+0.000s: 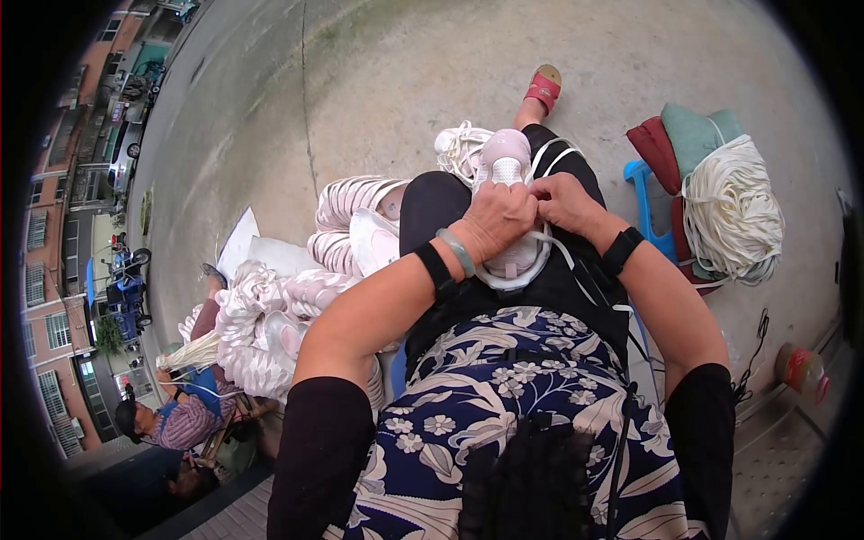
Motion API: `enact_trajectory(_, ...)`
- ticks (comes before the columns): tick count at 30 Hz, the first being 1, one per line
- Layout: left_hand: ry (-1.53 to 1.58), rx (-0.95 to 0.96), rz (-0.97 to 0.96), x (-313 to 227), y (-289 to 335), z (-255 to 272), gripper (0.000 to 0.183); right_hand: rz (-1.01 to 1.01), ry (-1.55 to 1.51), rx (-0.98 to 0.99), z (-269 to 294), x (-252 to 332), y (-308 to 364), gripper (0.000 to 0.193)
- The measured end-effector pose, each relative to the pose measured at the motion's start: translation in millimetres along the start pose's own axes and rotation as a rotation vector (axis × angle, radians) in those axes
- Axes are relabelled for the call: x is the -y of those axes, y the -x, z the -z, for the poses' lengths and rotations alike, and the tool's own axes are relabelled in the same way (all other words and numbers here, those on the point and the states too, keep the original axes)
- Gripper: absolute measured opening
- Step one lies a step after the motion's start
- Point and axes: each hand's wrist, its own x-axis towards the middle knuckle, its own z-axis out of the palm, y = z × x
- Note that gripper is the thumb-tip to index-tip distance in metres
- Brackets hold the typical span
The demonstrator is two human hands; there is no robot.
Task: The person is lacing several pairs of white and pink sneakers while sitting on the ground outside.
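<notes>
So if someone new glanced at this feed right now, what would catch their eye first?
Probably the pale pink shoe on the person's lap at centre, with the left hand and right hand pinching its white lace. Next, the heap of matching pale shoes on the ground at left, and the thick bundle of white laces on the right.

**Soft daylight, strong fisheye bend**

Even, overcast daylight falls from above onto the concrete ground [432, 81], bright but without glare. Shadows are faint and soft-edged, gathering only under the person's forearms and lap. The centre is sharp; towards the rim the buildings [63, 261] curve heavily and smear slightly. A black circular border cuts off all four corners.
</notes>
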Motion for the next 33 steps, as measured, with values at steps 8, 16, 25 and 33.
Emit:
enact_trajectory(8, 0.064, 0.162, 0.131, -15, -10, 1, 0.009, -0.135, -0.165, -0.071, -5, -4, 13, 0.014)
enact_trajectory(16, 0.438, 0.266, 0.495, -6, 55, 32, 0.019, -0.100, 0.014, -0.225, -6, 0, 32, 0.027)
enact_trajectory(25, -0.068, 0.688, 1.347, 74, 357, 51, 0.027, 0.430, 0.536, -0.478, -3, 26, 28, 0.013)
enact_trajectory(33, 0.307, 0.108, 0.996, 44, 211, 49, 0.015, 0.395, 0.951, -0.219, 0, 23, 16, 0.008)
